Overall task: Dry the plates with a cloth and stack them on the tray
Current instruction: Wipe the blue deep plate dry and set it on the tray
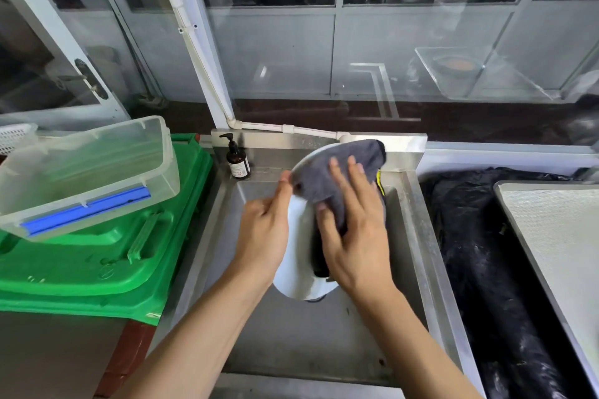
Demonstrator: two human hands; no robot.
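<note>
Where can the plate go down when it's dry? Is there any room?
Bare room: the metal tray at right, beside the black bags, and the sink floor nearest the person. Crowded: the left side, where a clear box sits on green lids; a soap bottle fills the sink's back corner.

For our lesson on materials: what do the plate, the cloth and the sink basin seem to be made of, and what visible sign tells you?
Plate: probably glazed ceramic, perhaps melamine; plain white, smooth, faintly shiny.
Cloth: soft grey fabric, likely microfibre; matt, fuzzy, folding over the plate's rim.
Sink basin: stainless steel by the look; grey, brushed, dull reflections, folded sheet edges.
</note>
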